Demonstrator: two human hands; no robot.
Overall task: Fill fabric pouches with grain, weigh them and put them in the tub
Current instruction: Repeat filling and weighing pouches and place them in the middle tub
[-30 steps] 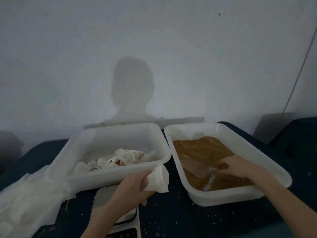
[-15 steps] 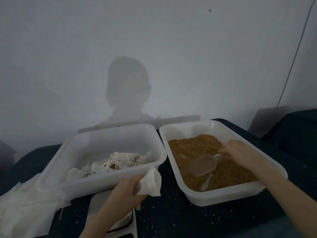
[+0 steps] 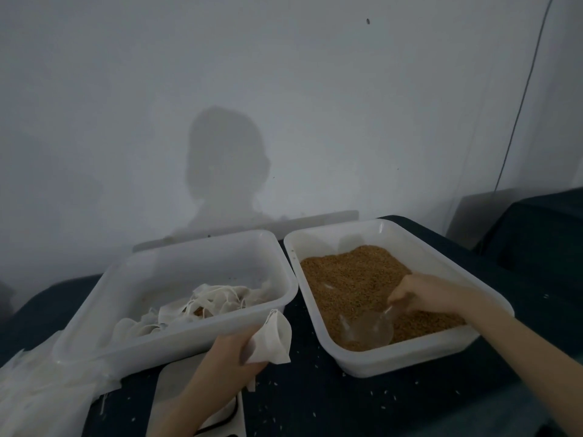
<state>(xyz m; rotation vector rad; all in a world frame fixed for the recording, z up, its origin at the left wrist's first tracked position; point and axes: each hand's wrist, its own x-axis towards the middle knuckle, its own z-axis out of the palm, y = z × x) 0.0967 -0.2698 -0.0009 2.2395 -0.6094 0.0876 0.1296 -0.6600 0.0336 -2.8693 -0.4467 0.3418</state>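
Nearest us, we are looking at the scale (image 3: 202, 402), its pale platform half hidden under our left forearm at the bottom edge. Our left hand (image 3: 232, 357) is curling its fingers round an empty pouch (image 3: 271, 340), pinching the white fabric so its mouth is gaping toward the right; the pouch is hanging just in front of the left tub (image 3: 176, 334), close to its near wall. A heap of loose white fabric (image 3: 41, 392) is lying at the left, touching that tub's corner. Loose grains are dotting the dark table (image 3: 315, 408) between the tubs and us.

Our right hand (image 3: 422, 293) is gripping the handle of a clear scoop (image 3: 367, 329), whose bowl is lying low in the brown grain (image 3: 350, 279) near the front wall of the right tub (image 3: 407, 357). The left tub is holding tied pouches (image 3: 217, 302) with strings, piled toward its near side. The two tubs are sitting side by side, a narrow gap between their rims. Behind them, the wall (image 3: 284, 89) is standing close.
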